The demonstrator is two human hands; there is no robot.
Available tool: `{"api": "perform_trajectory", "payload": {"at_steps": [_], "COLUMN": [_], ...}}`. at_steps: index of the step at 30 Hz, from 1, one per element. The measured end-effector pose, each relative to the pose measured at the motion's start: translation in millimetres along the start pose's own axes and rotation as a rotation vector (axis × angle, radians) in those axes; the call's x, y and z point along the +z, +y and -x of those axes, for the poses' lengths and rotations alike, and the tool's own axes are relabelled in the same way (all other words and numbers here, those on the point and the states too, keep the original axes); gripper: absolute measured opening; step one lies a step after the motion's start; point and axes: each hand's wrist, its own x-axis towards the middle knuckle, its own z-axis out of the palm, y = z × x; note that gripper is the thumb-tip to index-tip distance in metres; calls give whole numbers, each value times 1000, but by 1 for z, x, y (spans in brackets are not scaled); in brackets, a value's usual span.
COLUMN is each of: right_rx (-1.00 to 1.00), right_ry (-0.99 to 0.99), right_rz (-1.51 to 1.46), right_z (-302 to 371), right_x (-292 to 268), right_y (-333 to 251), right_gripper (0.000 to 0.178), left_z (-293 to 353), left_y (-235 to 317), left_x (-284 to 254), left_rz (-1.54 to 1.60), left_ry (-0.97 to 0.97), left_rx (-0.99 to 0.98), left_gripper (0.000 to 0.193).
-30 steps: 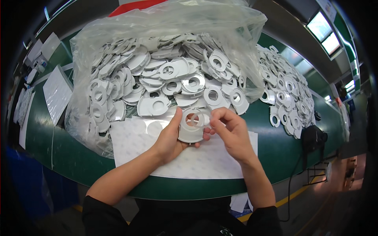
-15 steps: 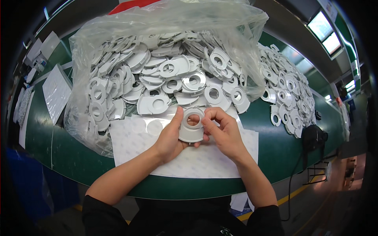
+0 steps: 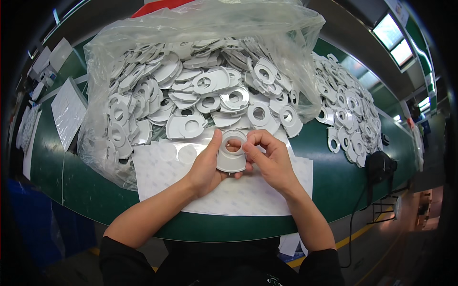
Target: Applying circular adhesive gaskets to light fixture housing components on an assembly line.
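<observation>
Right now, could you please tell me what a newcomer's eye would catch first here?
Most likely the big translucent bag spread open across the green table, full of pale ringed parts. A second heap lies to its right. Front and centre, the left hand holds one part, with the right hand at its ring.

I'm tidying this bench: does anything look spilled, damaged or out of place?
Nothing clearly stands out: the part in the left hand shows no visible damage; other parts lie heaped in the bag and on the table.
</observation>
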Motion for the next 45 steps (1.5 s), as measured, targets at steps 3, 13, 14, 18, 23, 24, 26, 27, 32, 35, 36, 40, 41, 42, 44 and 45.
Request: {"api": "perform_trajectory", "payload": {"at_steps": [3, 13, 14, 18, 23, 24, 26, 27, 32, 35, 36, 40, 41, 42, 44, 45], "right_rx": [-10, -25, -28, -62, -169, -203, -220, -238, -403, -353, -244, -56, -56, -55, -55, -33], "right_ry": [2, 34, 49, 95, 124, 128, 119, 109, 158, 203, 234, 135, 136, 150, 162, 178], "right_rz": [12, 17, 42, 135, 289, 314, 325, 337, 517, 438, 293, 164, 165, 167, 169, 177], "right_z": [0, 2, 3, 4, 4, 3, 2, 2, 1, 2, 2, 0, 0, -1, -1, 0], "right_x": [0, 7, 7, 10, 10, 9, 7, 6, 0, 5, 8, -2, -2, -3, -2, -2], "right_y": [0, -4, -5, -7, -5, -4, -1, 0, 7, 0, -4, -3, -1, 0, 0, -1], "right_gripper": [13, 11, 10, 9, 8, 7, 6, 6, 8, 13, 15, 16, 16, 15, 15, 14], "left_z": [1, 1, 1, -1, 3, 2, 3, 3, 6, 6, 5, 4, 4, 4, 5, 5], "left_y": [1, 1, 1, -1, 4, 4, 2, 1, 3, 3, 3, -2, -2, -2, -1, 0], "left_x": [2, 2, 1, -1, 7, 8, 6, 5, 6, 6, 5, 6, 6, 7, 9, 10], "left_rz": [-12, -7, 4, 45, -62, -160, -139, -117, -114, -135, -147, -193, -223, -253, -305, -356], "left_ry": [10, -9, -18, -37, -30, -8, 14, 36, 36, 19, 8, 10, 4, -3, -3, -2], "left_rx": [2, 19, 24, 27, 40, 46, 55, 64, 54, 54, 52, 79, 87, 94, 84, 74], "left_gripper": [59, 61, 61, 63, 41, 31, 24, 18, 18, 21, 23, 27, 26, 25, 24, 23]}}
